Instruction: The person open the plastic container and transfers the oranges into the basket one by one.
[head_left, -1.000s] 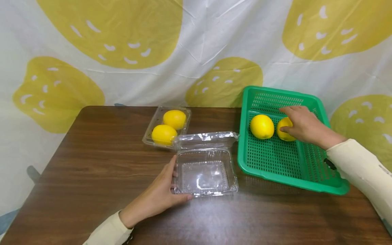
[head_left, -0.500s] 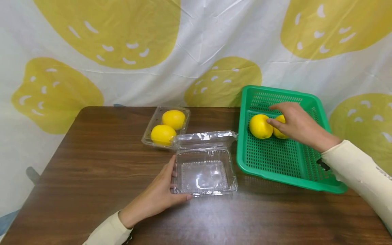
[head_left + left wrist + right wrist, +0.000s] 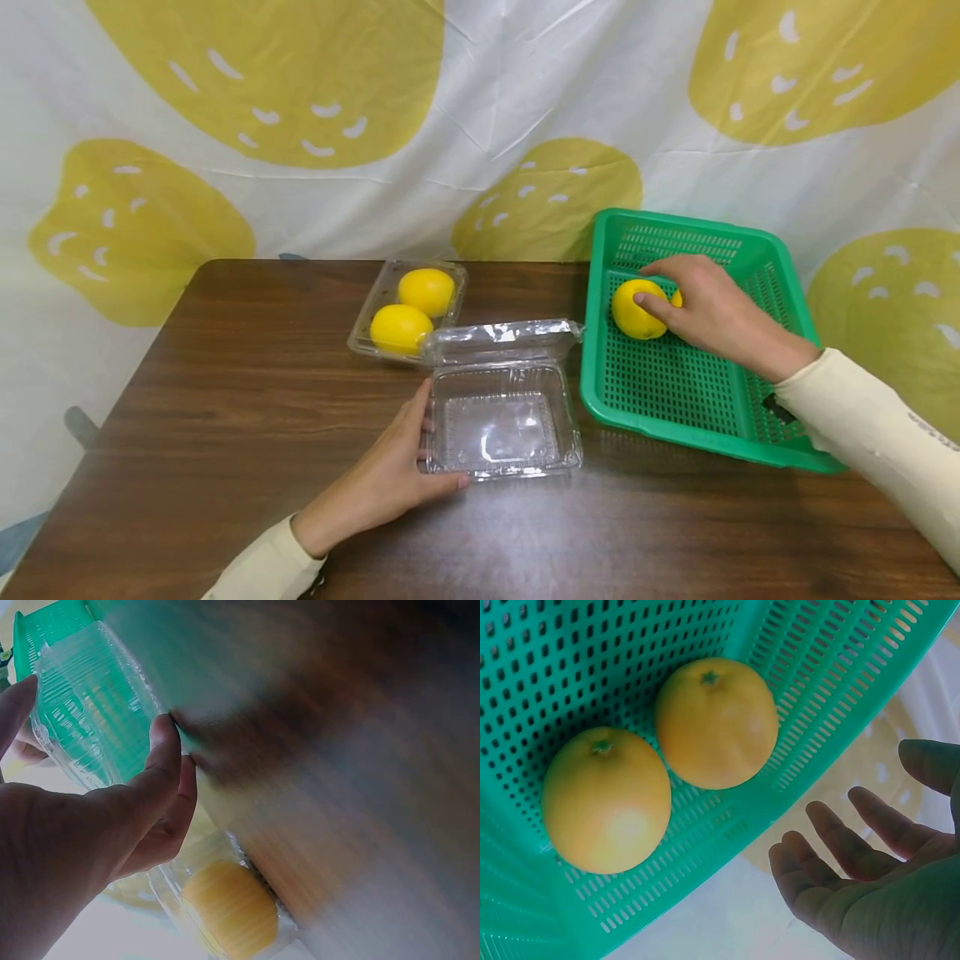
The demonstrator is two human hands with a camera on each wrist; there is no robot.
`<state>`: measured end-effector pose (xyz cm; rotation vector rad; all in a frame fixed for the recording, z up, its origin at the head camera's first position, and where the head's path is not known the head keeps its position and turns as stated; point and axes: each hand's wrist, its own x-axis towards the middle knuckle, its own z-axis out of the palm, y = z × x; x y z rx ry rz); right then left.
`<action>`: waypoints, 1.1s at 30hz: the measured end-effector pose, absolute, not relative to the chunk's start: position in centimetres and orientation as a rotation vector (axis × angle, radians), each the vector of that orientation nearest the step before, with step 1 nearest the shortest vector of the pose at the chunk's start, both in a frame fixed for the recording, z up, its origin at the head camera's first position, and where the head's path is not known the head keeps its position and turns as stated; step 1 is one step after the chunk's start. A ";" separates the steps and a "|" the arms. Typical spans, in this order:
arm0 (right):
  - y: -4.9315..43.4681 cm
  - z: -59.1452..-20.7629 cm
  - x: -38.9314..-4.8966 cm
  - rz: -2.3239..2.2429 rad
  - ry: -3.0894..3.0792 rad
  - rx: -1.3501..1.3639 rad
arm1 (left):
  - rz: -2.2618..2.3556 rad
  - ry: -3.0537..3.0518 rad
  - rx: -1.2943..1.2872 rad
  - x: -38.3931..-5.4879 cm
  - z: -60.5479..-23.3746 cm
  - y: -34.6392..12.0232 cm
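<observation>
My left hand point(image 3: 390, 467) holds a clear plastic clamshell box point(image 3: 498, 429) by its left side, thumb at the front edge. The box's lid point(image 3: 502, 342) is raised and nothing lies inside. Over the green basket point(image 3: 592, 358) hovers my right hand point(image 3: 712, 312), fingers spread and bent. Two yellow-orange oranges are in the basket; the left orange point(image 3: 633, 312) lies just below my thumb and forefinger. The other orange point(image 3: 607, 801), mostly hidden by the hand in the head view, shows fully in the right wrist view. There, the right hand point(image 3: 877, 862) is apart from both fruits.
Behind the left hand stands another clear box point(image 3: 363, 329) with two oranges point(image 3: 401, 329) in it, close to the raised lid. The brown table point(image 3: 247, 400) ends at a white cloth point(image 3: 360, 212) printed with yellow fruit shapes.
The right hand has moved left inside the basket, from the right orange towards the left orange, now covering most of the right one. The left hand and its box stay in place.
</observation>
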<state>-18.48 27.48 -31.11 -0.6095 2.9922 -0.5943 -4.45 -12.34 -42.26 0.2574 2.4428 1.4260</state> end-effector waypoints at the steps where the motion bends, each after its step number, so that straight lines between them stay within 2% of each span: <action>1: 27.4 -31.1 -18.4 -0.603 2.987 -0.613 | 1.424 2.446 0.261 -4.5 -42.3 -12.3; 33: 23.0 -30.6 -14.7 -0.774 2.933 -0.834 | 1.428 2.448 0.244 -4.5 -42.3 -12.0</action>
